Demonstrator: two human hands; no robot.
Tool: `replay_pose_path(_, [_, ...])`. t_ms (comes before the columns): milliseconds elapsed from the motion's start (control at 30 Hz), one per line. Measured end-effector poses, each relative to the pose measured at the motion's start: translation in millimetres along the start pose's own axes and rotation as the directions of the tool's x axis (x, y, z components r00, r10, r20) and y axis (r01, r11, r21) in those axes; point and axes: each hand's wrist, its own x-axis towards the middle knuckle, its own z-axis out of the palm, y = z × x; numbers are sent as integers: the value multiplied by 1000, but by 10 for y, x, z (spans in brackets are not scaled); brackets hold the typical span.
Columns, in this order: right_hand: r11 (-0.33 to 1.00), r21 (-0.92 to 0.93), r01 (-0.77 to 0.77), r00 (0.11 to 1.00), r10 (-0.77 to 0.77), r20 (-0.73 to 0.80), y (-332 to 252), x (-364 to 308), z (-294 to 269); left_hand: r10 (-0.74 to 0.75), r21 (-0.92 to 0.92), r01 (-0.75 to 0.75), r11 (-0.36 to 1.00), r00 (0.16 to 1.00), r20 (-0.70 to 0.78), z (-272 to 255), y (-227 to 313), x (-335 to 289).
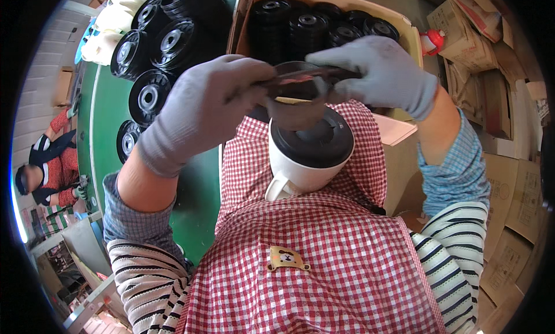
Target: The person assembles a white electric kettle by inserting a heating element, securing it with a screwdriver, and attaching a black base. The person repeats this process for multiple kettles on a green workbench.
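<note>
My left hand (pixel 199 106) and my right hand (pixel 378 74), both in grey gloves, grip opposite sides of a dark ring-shaped part (pixel 298 111). The part is smeared by motion, with an opening in its middle; its exact kind is unclear. Just below it, against my red checked apron, sits a white mug (pixel 283 172) with its handle toward me. A black lid (pixel 315 146) covers the mug's top, partly hidden behind the held part. Fingers of both hands are closed on the part's rim.
Stacked black discs (pixel 149 97) stand along the green table (pixel 199 198) at left, with white pieces (pixel 118 16) beyond. An open carton (pixel 413 51) ahead holds more black stacks. Brown cartons (pixel 462 33) and a red object (pixel 433 42) are at right. Another person (pixel 55 155) works far left.
</note>
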Motion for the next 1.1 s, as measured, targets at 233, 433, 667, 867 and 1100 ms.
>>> replay_pose_path(233, [885,427,-188,982,175,70,360,-549,571,127,103,-147,984,976,178,508,-144,252])
replay_pose_path(433, [949,290,-122,980,161,-116,265,-620,722,183,182,-206,961,974,136,609,-365,366])
replay_pose_path(667, [998,-41,40,999,-41,-30,126,-744,530,260,-57,-254,966,946,192,626,-483,394])
replay_pose_path(867, [966,-143,215,949,-241,-203,375,-529,660,162,-146,-127,981,949,269,620,-475,447])
replay_pose_path(1100, [845,383,372,927,-322,-192,-421,-256,711,117,-360,-19,933,960,254,1231,-877,869])
